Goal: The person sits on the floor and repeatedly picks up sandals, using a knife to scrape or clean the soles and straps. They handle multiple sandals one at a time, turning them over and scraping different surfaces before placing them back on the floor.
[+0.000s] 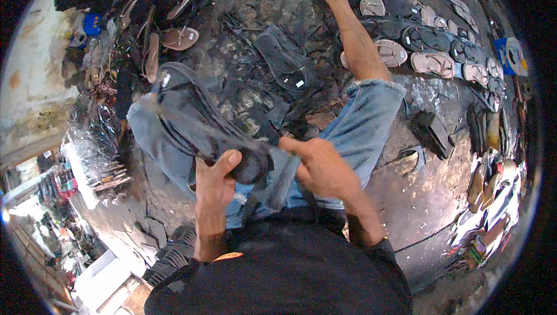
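Observation:
My left hand (214,183) is closed round the heel end of a long black sandal (200,119), thumb on top. The sandal lies slantwise over my left thigh, its toe end pointing up and left. Beside its heel hangs a dark grey flap or strip (277,181), blurred by motion. My right hand (326,167) is closed at the right edge of that strip, index finger toward the sandal. What its fingers grip is hidden. Another black sandal (281,60) lies on the floor in front of me.
Black scraps (255,112) litter the floor between my legs. Rows of beige and black sandals (432,64) spread at the far right. A dark block (434,134) sits right of my knee. Clear plastic bags (96,135) and loose beige sandals (180,38) are on the left.

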Demonstrator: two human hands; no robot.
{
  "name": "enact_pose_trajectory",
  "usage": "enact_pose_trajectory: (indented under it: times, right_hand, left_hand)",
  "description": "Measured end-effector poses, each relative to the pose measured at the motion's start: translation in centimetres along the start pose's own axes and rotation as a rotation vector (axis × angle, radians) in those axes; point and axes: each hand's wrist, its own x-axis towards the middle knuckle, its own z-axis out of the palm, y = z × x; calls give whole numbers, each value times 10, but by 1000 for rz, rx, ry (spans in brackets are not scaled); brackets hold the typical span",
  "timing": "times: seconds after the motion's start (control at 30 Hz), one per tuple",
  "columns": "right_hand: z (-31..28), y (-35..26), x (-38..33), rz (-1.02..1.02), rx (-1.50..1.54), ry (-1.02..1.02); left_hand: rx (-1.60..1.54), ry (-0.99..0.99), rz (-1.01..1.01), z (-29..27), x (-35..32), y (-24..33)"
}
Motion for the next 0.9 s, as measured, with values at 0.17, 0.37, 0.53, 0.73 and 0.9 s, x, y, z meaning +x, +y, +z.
enact_pose_trajectory:
  times: [0.17, 0.37, 0.53, 0.73, 0.9]
  right_hand:
    - [63, -17, -8, 83, 296, 175]
    - [71, -4, -26, -17, 126, 276]
    - [34, -5, -38, 214, 107, -42]
    - [43, 12, 3, 43, -68, 89]
    - [65, 16, 45, 53, -96, 159]
  left_hand:
    - [-112, 24, 40, 19, -7, 13]
    - [242, 362, 106, 9, 19, -1]
    - [-63, 243, 205, -2, 24, -16]
    - [-60, 240, 116, 5, 11, -15]
    - [-5, 273, 77, 20, 9, 5]
